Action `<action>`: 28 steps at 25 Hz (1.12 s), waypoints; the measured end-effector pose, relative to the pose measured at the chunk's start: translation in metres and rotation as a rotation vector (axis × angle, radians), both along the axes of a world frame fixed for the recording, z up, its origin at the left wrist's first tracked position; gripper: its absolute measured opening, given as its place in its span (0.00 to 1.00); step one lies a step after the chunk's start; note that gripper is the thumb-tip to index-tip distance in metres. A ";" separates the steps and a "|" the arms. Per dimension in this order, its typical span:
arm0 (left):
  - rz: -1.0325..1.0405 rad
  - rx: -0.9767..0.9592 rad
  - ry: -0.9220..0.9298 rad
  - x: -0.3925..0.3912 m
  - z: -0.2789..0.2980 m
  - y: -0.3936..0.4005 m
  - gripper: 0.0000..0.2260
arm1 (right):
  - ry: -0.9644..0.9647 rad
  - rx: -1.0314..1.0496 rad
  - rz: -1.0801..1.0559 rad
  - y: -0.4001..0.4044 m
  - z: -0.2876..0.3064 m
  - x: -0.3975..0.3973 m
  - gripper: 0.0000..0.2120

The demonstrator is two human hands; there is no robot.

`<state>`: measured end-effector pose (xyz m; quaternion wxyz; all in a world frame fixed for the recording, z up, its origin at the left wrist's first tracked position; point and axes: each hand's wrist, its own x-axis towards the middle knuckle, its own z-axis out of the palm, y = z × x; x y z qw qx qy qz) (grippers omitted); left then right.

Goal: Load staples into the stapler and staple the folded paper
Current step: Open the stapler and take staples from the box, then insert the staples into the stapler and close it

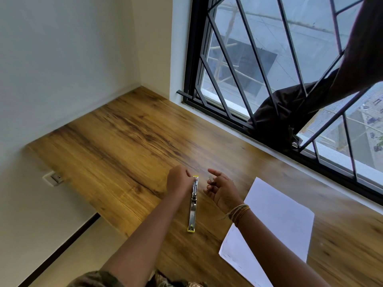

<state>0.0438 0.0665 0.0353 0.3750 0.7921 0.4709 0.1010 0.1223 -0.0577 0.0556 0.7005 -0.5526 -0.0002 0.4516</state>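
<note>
we saw the stapler [192,204] lying opened out flat on the wooden table [116,146], a long metal strip with yellow ends. the left hand [178,180] gripped its far end, fingers curled round it. the right hand [221,191] hovered just beside – fingers loosely bent, pinching something small and pale we could not make out. the paper [275,226] lay flat under the right forearm.

Left hand [177,179] fingers curled; right hand [222,192] fingers pinched.
</note>
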 end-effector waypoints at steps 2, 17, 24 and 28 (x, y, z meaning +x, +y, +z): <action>-0.072 -0.021 0.030 0.007 -0.001 -0.009 0.10 | -0.008 -0.003 -0.001 -0.002 -0.003 0.002 0.18; -0.326 -0.039 -0.228 0.010 0.015 -0.026 0.16 | 0.002 -0.048 -0.109 -0.001 -0.019 0.016 0.11; -0.297 0.056 -0.253 0.005 0.018 -0.027 0.11 | -0.165 -0.125 -0.006 -0.002 -0.006 0.009 0.07; -0.299 0.023 -0.234 0.005 0.017 -0.024 0.14 | -0.634 -0.253 0.039 -0.004 -0.006 0.009 0.04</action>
